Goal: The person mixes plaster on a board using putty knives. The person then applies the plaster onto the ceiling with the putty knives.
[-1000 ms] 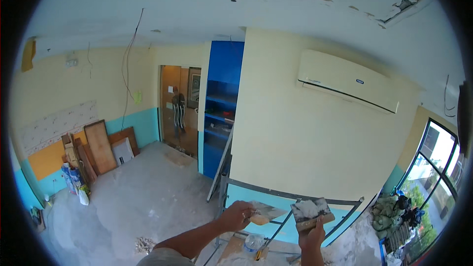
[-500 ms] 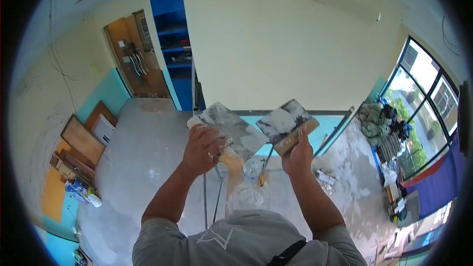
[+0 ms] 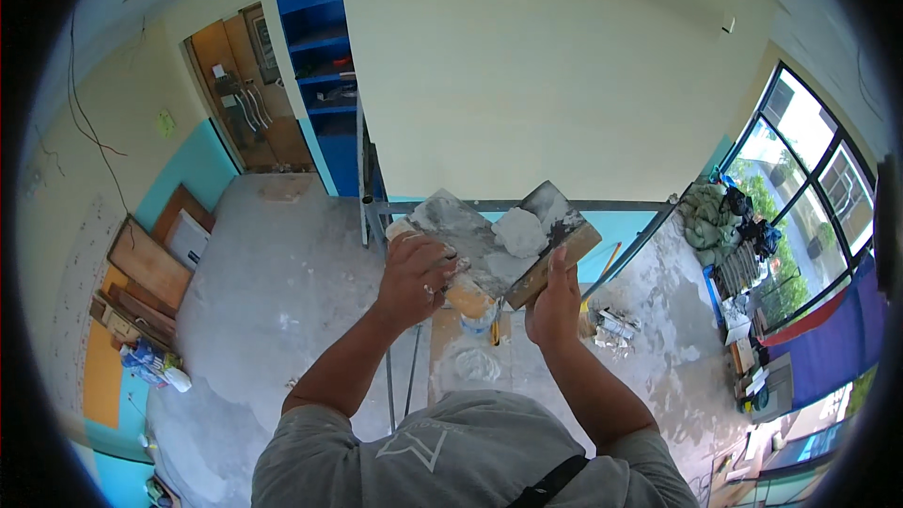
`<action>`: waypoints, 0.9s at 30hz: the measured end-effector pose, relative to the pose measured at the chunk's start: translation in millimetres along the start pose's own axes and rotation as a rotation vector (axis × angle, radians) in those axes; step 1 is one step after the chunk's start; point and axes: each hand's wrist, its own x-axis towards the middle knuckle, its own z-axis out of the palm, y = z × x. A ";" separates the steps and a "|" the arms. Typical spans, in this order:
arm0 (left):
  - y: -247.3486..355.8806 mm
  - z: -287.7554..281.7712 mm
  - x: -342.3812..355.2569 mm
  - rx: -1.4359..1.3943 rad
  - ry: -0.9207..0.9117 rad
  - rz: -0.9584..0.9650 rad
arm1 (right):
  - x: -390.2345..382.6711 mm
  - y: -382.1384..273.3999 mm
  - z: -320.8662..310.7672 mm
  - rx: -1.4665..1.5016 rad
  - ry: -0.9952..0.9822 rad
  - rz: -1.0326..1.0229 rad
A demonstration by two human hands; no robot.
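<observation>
My left hand (image 3: 412,273), streaked with white, is wrapped round a broad putty knife (image 3: 446,214) with a smeared grey plate. My right hand (image 3: 555,306) grips a second broad putty knife (image 3: 553,202) by its brown, wood-like back edge, the thumb laid along it. Between the two plates, a lump of white putty (image 3: 520,232) rests where their edges meet or overlap. Both tools are held up in front of me, near the metal frame's top bar. The fingers under each tool are partly hidden.
A metal frame bar (image 3: 630,207) crosses ahead, before a cream wall (image 3: 564,85). Below are a plastic tub (image 3: 476,325) and a plank (image 3: 447,348). Boards (image 3: 155,268) lean at the left wall; bundled sacks (image 3: 710,226) lie by the window (image 3: 809,188) at right.
The two putty knives have come together, the left one moving right. A rounded white lump now shows between them. The view has shifted slightly.
</observation>
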 end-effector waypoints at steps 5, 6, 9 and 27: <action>-7.6 17.7 0.0 -0.116 0.124 -0.079 | 2.4 6.9 -7.1 -0.019 -0.026 -0.003; -8.9 19.8 -0.2 -0.157 0.157 -0.107 | 1.0 4.8 -5.2 -0.060 -0.035 0.004; -8.5 24.3 2.7 -0.225 0.215 -0.145 | 7.4 13.8 -17.6 -0.134 -0.059 -0.021; -33.3 -8.4 27.8 -0.133 0.036 -0.100 | -2.4 25.0 -31.9 -0.830 -0.238 -0.380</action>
